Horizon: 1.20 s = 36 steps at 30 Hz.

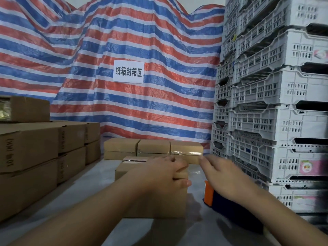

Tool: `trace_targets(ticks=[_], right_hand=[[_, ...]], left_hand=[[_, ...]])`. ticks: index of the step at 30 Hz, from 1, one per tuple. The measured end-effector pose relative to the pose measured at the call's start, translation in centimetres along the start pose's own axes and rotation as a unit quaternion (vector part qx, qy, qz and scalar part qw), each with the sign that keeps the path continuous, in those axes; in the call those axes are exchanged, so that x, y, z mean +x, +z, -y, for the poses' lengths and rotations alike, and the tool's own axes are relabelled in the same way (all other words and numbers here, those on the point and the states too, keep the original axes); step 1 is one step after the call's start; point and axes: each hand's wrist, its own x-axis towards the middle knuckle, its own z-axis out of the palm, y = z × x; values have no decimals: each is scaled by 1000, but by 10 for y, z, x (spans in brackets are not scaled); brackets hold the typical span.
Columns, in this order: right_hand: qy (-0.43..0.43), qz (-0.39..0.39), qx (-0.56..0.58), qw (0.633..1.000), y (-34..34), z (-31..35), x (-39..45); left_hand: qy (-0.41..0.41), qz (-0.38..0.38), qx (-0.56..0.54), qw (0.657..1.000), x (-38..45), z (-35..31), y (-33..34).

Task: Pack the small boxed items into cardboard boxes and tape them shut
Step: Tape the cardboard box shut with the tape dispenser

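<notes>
sign (128, 71) "纸箱封箱区" | left hand (165, 172) grips cardboard box (156, 201) | right hand (220, 176) loose

Hidden and blurry bits

The left hand (165, 176) covers the top of the cardboard box (154, 201). The right hand (220, 176) is blurry and hides most of the orange tape tool (209, 193). The crates (276, 110) run off the right edge.
</notes>
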Motion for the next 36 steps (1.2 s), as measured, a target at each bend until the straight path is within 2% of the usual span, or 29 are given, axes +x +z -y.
trace_targets(ticks=[2,3,8,10,15,17,19,21,23,25,28,31,33,36], right_hand=[[55,77,233,968,9,28,5],[83,104,290,948,16,36,6],[193,86,442,872,47,44,11],[214,68,465,856,55,42,10],[171,20,420,891,72,34,-3],[154,20,410,899,69,30,-3],[136,28,386,912,65,28,-2],[116,43,380,917,61,28,-3],[105,61,375,919,61,25,-6],[96,84,356,926,65,20,-7],[83,106,335,933,72,20,-10],[96,74,335,934,79,22,-8],[122,36,325,937,86,29,1],[138,13,298,945,94,50,23]], left_hand=[[-2,-1,3,1000,0,-1,0],[1,-5,1,1000,0,-2,-1],[8,-26,10,1000,-3,-5,-1],[8,-43,10,999,-4,-3,0],[-18,-56,-103,993,-10,-1,-6],[-9,-105,-153,983,-20,5,-15],[-29,-179,-142,973,-39,21,-19],[-77,-237,-218,944,-62,43,-14],[-125,-258,-341,895,-83,64,1],[-156,-212,-443,857,-95,77,20],[-143,-139,-550,811,-101,82,43],[-171,-162,-552,800,-95,81,46],[-226,-186,-535,793,-88,82,39],[-302,-230,-532,757,-77,93,27]])
